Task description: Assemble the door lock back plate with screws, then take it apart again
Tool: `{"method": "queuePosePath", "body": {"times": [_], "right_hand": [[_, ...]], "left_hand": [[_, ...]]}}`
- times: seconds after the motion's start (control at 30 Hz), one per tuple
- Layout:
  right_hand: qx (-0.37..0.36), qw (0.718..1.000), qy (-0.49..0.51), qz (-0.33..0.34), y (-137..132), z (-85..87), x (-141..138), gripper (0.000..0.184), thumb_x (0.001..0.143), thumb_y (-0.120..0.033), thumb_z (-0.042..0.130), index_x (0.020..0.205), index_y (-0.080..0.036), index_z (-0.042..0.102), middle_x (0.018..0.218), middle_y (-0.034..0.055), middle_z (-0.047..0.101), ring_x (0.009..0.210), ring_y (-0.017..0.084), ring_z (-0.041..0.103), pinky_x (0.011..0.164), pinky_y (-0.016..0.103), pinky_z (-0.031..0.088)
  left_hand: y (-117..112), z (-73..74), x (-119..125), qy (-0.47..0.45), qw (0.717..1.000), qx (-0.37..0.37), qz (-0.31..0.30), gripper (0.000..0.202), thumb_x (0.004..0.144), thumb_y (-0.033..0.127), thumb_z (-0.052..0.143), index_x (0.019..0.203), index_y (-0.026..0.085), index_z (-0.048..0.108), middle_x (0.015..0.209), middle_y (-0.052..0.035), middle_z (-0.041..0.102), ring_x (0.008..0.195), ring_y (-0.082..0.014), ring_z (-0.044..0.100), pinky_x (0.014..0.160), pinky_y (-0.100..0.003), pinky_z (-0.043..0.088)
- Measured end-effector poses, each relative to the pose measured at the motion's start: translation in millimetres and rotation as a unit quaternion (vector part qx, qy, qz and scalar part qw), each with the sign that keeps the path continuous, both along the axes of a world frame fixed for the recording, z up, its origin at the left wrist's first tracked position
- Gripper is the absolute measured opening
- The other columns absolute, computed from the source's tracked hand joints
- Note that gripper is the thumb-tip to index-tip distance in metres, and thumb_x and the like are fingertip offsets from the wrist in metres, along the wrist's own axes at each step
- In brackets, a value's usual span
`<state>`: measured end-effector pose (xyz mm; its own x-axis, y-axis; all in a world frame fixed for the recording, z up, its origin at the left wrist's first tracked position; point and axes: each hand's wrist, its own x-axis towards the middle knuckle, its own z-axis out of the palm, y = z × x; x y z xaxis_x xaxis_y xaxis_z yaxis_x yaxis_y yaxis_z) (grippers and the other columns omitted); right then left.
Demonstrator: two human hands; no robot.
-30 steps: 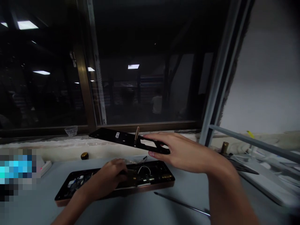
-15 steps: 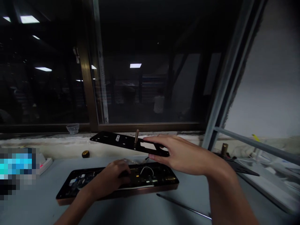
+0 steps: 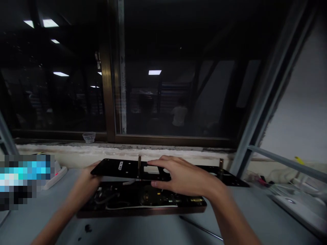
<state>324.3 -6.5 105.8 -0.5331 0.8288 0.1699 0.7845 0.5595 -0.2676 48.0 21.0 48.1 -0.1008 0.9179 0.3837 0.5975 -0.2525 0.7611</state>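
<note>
A long black panel (image 3: 109, 167) with cut-outs, a white label and upright brass-coloured posts is held tilted above an open shallow case. My right hand (image 3: 184, 175) grips it near the middle, thumb at the near edge and fingers over the top. At its left end is my left hand (image 3: 89, 182), slightly blurred, closed at the corner with some fingers hidden behind the panel. Below lies the open case (image 3: 143, 211), reddish-brown on its front side, with dark electronics and white wires inside. The panel covers the case's far part.
A thin metal rod (image 3: 201, 228), like a screwdriver shaft, lies in front of the case. Small dark bits (image 3: 88, 228) lie at front left. A clear plastic cup (image 3: 89, 137) stands on the sill. White equipment with cables (image 3: 291, 200) is at right, a power strip (image 3: 56, 177) at left.
My left hand has moved from inside the case out to the panel's left end. The panel has come lower, over the case, with my right hand still on it. The view has shifted.
</note>
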Motion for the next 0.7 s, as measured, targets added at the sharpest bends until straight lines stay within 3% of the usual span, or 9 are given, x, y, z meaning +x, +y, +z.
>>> {"method": "queuePosePath", "body": {"times": [0.03,0.1,0.17,0.3,0.37,0.47,0.57,0.63,0.7], "right_hand": [[-0.009,1.0,-0.001,0.009,2,-3.6,-5,0.055,0.077,-0.057,0.049,0.125,-0.03,0.044,0.111,0.0042,0.053,0.103,0.025,0.048,0.086,0.039,0.039],[-0.034,0.999,-0.003,0.028,5,-11.1,-16,0.056,0.076,-0.058,0.05,0.125,-0.032,0.043,0.111,0.0042,0.053,0.103,0.025,0.048,0.086,0.038,0.04],[-0.055,0.997,-0.011,0.054,7,-18.6,-28,0.058,0.075,-0.058,0.051,0.126,-0.031,0.043,0.109,0.0049,0.053,0.102,0.025,0.048,0.084,0.038,0.04],[-0.041,0.994,-0.034,0.091,9,-32.0,-49,0.062,0.074,-0.06,0.052,0.126,-0.027,0.044,0.104,0.0074,0.053,0.099,0.025,0.048,0.084,0.037,0.04],[-0.031,0.995,-0.039,0.087,10,-35.2,-53,0.062,0.074,-0.059,0.052,0.127,-0.027,0.043,0.103,0.0074,0.052,0.1,0.025,0.048,0.084,0.038,0.04],[-0.022,0.997,-0.029,0.062,13,-32.2,-47,0.058,0.077,-0.057,0.05,0.127,-0.029,0.041,0.103,0.0059,0.051,0.1,0.024,0.047,0.086,0.038,0.039],[0.015,1.0,-0.004,0.019,17,-23.0,-29,0.055,0.08,-0.057,0.046,0.127,-0.029,0.04,0.111,0.0052,0.049,0.103,0.022,0.047,0.09,0.038,0.036],[0.044,0.999,0.009,-0.012,20,-16.9,-15,0.055,0.082,-0.057,0.043,0.129,-0.028,0.038,0.12,0.0056,0.045,0.11,0.023,0.043,0.094,0.039,0.032],[0.064,0.997,0.019,-0.041,22,-12.7,-3,0.056,0.083,-0.057,0.04,0.13,-0.028,0.035,0.124,0.0056,0.043,0.114,0.023,0.04,0.096,0.039,0.031]], "left_hand": [[0,-1.6,-16,-0.026,1.0,-0.007,0.002,0.015,0.061,0.027,0.052,0.069,0.025,0.065,0.078,0.0019,0.068,0.087,-0.0257,0.059,0.082,-0.034,0.045],[0,-8.1,-44,-0.131,0.988,-0.014,0.082,0.018,0.062,0.03,0.054,0.074,0.023,0.065,0.084,-0.0003,0.068,0.093,-0.0251,0.058,0.084,-0.034,0.046],[-2,-17.2,-61,-0.22,0.968,-0.038,0.116,0.021,0.067,0.031,0.055,0.083,0.021,0.064,0.098,-0.0026,0.066,0.099,-0.0222,0.057,0.084,-0.031,0.046],[-8,-31.2,-64,-0.315,0.934,-0.161,0.043,0.032,0.079,0.04,0.049,0.102,0.02,0.058,0.114,-0.006,0.06,0.107,-0.0186,0.053,0.08,-0.028,0.048],[-9,-34.3,-62,-0.312,0.934,-0.173,0.013,0.034,0.08,0.044,0.047,0.102,0.02,0.058,0.116,-0.0066,0.059,0.109,-0.0188,0.052,0.081,-0.029,0.047],[-7,-36.3,-63,-0.214,0.972,-0.081,0.056,0.03,0.076,0.041,0.048,0.093,0.019,0.06,0.106,-0.0057,0.063,0.105,-0.0213,0.054,0.084,-0.031,0.045],[-7,-33.6,-54,-0.025,0.994,0.006,0.108,0.025,0.074,0.036,0.046,0.088,0.02,0.06,0.096,-0.0053,0.066,0.096,-0.0234,0.058,0.086,-0.033,0.043],[-6,-27.9,-33,0.108,0.991,0.014,0.074,0.027,0.077,0.032,0.041,0.093,0.019,0.059,0.101,-0.0066,0.064,0.097,-0.0229,0.057,0.088,-0.034,0.04],[-2,-21.3,0,0.21,0.977,-0.009,-0.021,0.032,0.08,0.026,0.035,0.098,0.016,0.06,0.104,-0.0096,0.063,0.101,-0.0228,0.055,0.091,-0.034,0.037]]}}
